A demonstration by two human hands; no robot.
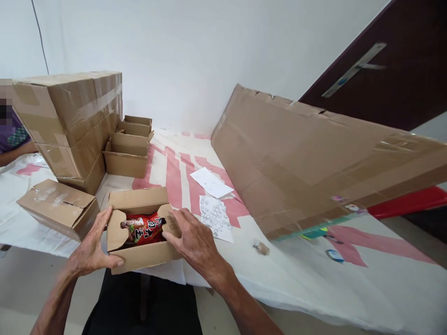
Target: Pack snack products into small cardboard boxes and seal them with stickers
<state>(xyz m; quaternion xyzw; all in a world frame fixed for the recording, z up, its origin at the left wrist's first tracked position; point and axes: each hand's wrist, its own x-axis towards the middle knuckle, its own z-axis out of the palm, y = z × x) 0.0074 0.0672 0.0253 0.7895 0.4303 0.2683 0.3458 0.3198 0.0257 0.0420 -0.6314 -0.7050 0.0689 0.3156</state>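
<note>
A small open cardboard box (145, 258) sits at the near table edge with a red snack packet (145, 229) inside. My left hand (91, 246) grips the box's left side, fingers on the left flap and thumb on the front wall. My right hand (190, 237) presses its fingers against the right flap, folding it inward over the packet. The back flap stands upright.
A closed small box (57, 207) lies to the left. Big taped cartons (70, 121) and several open small boxes (127, 151) stand behind. A large flat carton (314, 163) fills the right. Paper slips (214, 211) lie nearby. Another person's arm (14, 151) shows at far left.
</note>
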